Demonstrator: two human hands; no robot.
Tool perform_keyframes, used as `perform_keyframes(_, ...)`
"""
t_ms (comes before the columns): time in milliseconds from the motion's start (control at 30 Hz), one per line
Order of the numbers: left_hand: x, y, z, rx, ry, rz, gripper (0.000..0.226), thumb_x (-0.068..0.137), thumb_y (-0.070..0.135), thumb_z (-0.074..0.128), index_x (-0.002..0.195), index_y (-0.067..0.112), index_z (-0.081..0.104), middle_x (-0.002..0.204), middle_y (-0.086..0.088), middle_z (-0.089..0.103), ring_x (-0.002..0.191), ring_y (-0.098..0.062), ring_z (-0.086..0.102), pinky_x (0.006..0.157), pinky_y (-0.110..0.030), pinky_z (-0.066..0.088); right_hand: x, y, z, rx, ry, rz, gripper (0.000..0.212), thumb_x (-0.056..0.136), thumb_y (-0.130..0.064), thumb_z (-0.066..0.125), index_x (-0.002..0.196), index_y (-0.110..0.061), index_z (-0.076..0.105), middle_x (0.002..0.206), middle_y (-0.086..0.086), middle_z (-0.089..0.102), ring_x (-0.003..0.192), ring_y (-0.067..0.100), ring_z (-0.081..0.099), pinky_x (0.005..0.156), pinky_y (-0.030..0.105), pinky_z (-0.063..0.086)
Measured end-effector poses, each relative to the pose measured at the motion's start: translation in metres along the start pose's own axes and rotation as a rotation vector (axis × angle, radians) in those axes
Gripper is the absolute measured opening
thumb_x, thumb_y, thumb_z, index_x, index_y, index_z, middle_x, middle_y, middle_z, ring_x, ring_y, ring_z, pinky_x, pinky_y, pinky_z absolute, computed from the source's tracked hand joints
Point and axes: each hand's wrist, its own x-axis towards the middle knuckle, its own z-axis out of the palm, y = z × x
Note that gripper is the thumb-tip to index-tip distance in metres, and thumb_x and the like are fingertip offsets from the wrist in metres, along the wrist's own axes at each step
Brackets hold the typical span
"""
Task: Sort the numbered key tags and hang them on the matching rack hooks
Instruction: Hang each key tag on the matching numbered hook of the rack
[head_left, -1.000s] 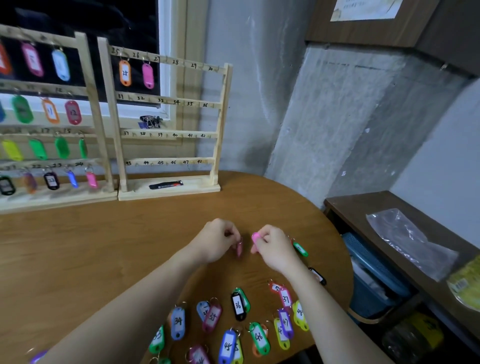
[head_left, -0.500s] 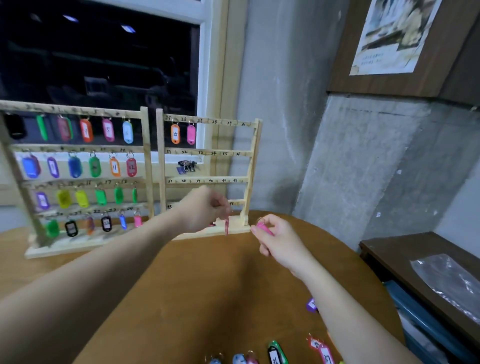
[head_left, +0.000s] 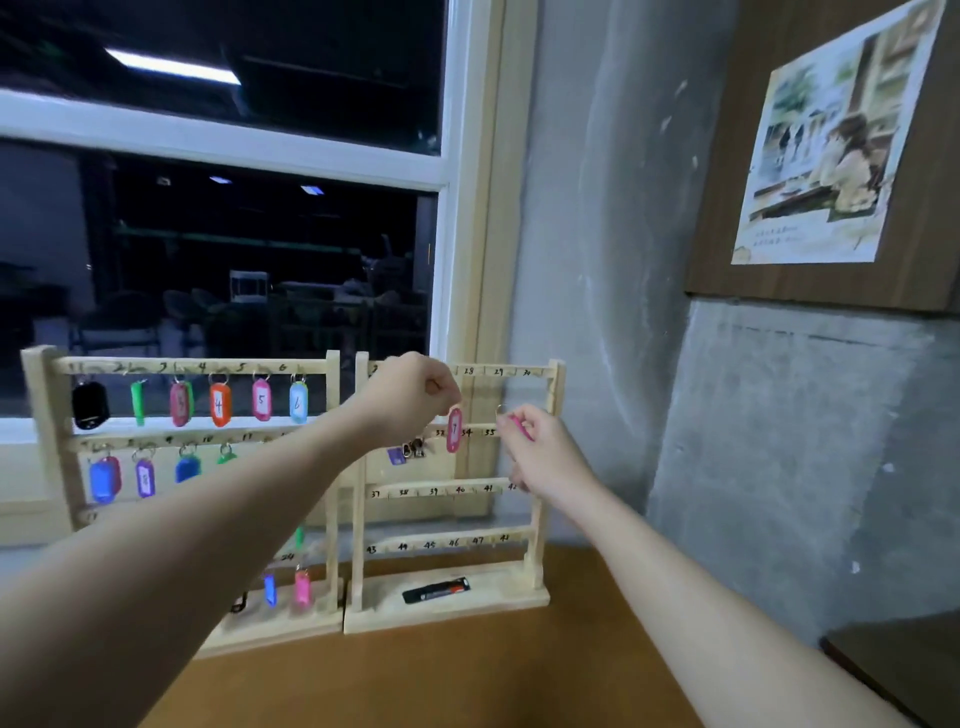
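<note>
Pink tag (head_left: 454, 429) hangs long axis vertical from your left hand (head_left: 410, 392), thumb and fingers pinching its ring at the top. It sits in front of the right rack (head_left: 540, 519), just under the top bar and level with the 30s row; the digit reads like a 7, but too blurry to be sure. Hook labels 28–30 show right of your left hand; the ones behind it are hidden. If this tag belongs on the top row, the hook lies above the ring, so the coming move is a short lift and forward, and your left hand is the nearer one.

Your right hand (head_left: 540, 457) is beside it to the right, lower, fingers curled round a second pink tag (head_left: 519, 427), its ring (head_left: 500, 409) poking up and left.

Versus half a second ago: both hands have come up from the rack's base level to the upper rows, and the head has tilted up, so the loose tags on the table have dropped out of view.
</note>
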Motion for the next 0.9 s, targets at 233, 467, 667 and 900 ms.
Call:
perform_keyframes(233, 0.048, -0.012, -0.001, 0.038, 0.032, -0.007, 0.022, 0.098, 0.012, 0.056, 0.083, 0.019, 0.070, 0.077, 0.004, 0.069, 0.051, -0.005, 0.056, 0.039, -0.011, 0.036, 0.052, -0.015, 0.010, 0.151, -0.079, 0.069, 0.027, 0.110, -0.021, 0.040, 0.088, -0.015, 0.055, 0.068, 0.001, 0.050, 0.048, 0.015, 0.047, 0.041, 0.019, 0.034)
perform_keyframes(467, 0.076, -0.028, 0.006, 0.100, -0.005, -0.018, 0.016, 0.100, 0.018, 0.057, 0.092, 0.017, 0.072, 0.074, -0.003, 0.071, 0.054, -0.017, 0.053, 0.051, -0.027, 0.044, 0.077, -0.005, 0.021, 0.172, -0.038, 0.064, 0.028, 0.108, -0.019, 0.044, 0.085, -0.015, 0.060, 0.062, 0.000, 0.053, 0.046, 0.013, 0.045, 0.042, 0.020, 0.032)
perform_keyframes(667, 0.078, -0.030, 0.005, 0.172, -0.014, -0.008, 0.022, 0.101, 0.031, 0.060, 0.092, 0.014, 0.071, 0.063, 0.001, 0.062, 0.049, -0.013, 0.046, 0.047, -0.023, 0.036, 0.085, -0.005, 0.027, 0.250, -0.029, 0.029, 0.030, 0.107, -0.021, 0.046, 0.080, -0.016, 0.058, 0.060, -0.002, 0.053, 0.045, 0.013, 0.044, 0.041, 0.020, 0.031)
perform_keyframes(900, 0.073, -0.026, 0.003, 0.275, 0.002, 0.017, 0.021, 0.103, 0.024, 0.054, 0.090, 0.017, 0.068, 0.062, 0.014, 0.053, 0.057, -0.007, 0.048, 0.044, -0.017, 0.028, 0.090, -0.009, 0.037, 0.261, -0.039, 0.037, 0.031, 0.107, -0.020, 0.045, 0.079, -0.018, 0.059, 0.059, -0.003, 0.052, 0.045, 0.013, 0.044, 0.041, 0.020, 0.031)
